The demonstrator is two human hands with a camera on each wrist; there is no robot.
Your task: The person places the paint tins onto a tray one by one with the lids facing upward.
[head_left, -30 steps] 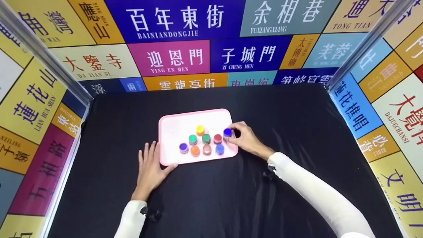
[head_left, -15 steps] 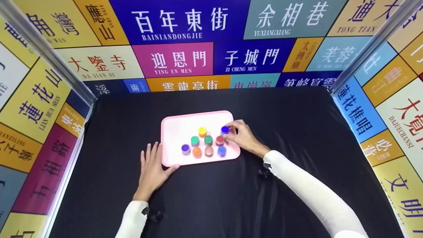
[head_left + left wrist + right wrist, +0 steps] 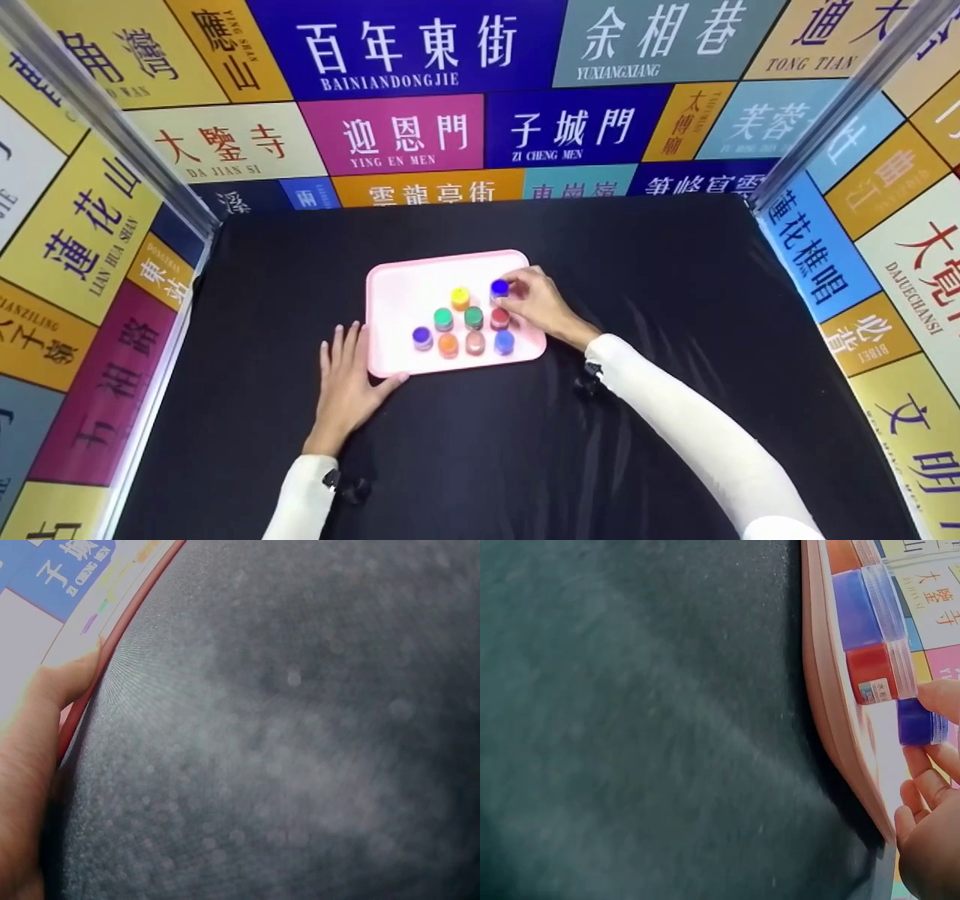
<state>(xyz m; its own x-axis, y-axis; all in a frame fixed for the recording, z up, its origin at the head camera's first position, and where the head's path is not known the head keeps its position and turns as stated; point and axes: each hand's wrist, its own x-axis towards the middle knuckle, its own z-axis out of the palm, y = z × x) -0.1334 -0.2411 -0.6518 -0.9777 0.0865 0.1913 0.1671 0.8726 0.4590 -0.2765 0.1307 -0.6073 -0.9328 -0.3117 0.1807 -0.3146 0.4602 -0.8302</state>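
In the head view my right hand (image 3: 538,301) pinches a small dark blue paint jar (image 3: 499,289) between thumb and fingers, over the back right of a pink tray (image 3: 390,300). The right wrist view shows that jar (image 3: 915,722) upright, close beside a red paint jar (image 3: 871,679). In front of it on the tray stand the red jar (image 3: 499,319) and a lighter blue jar (image 3: 504,343). My left hand (image 3: 349,382) lies spread at the tray's front left corner, its thumb (image 3: 71,676) touching the rim and its fingers straight along the left side.
Also on the tray are yellow (image 3: 460,298), light green (image 3: 443,319), dark green (image 3: 473,318), purple (image 3: 422,338), orange (image 3: 448,345) and brownish (image 3: 475,343) jars. A black cloth (image 3: 465,450) covers the table. Panels with large printed characters (image 3: 409,131) wall it in.
My right hand has carried the dark blue jar leftward and back, from the tray's right edge to behind the red jar. The left hand keeps its place at the tray's corner.
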